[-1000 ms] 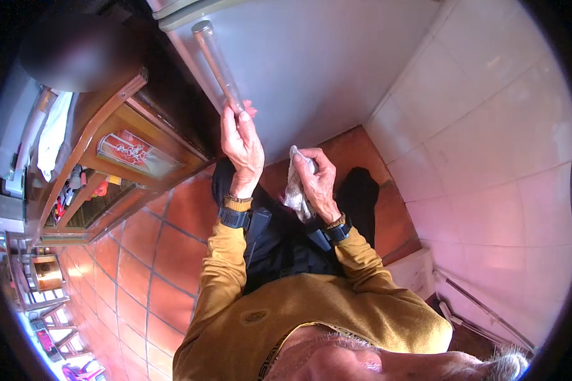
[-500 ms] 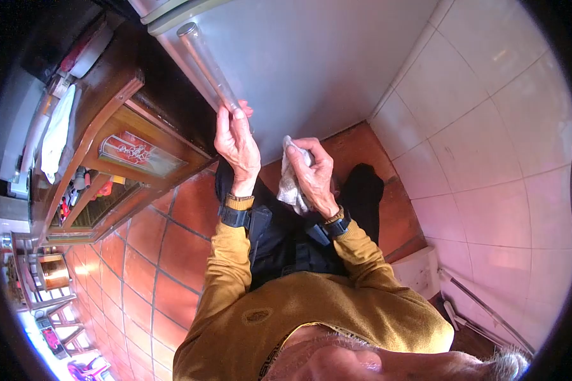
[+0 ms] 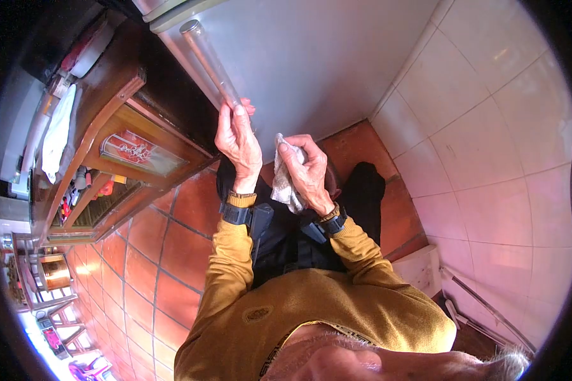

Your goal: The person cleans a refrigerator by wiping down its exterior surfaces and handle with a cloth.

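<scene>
My left hand (image 3: 238, 143) is closed around the lower end of a long clear tube (image 3: 211, 63) with a round silver end. The tube slants up and left in front of a large white door panel (image 3: 311, 57); I cannot tell whether it is fixed to the panel. To the right and slightly lower, my right hand (image 3: 306, 171) grips a crumpled whitish cloth (image 3: 287, 187), whose lower part hangs from the fingers. Cloth and tube are apart.
A wooden cabinet (image 3: 130, 105) with an open shelf stands at the left, a white cloth (image 3: 58, 133) on its top. White wall tiles (image 3: 476, 140) rise on the right. Below are terracotta floor tiles (image 3: 178, 254). Metal rods (image 3: 489, 308) lean at the lower right.
My right hand and the cloth have shifted slightly left, toward my left hand. The left hand keeps its grip on the tube, nearly still.
</scene>
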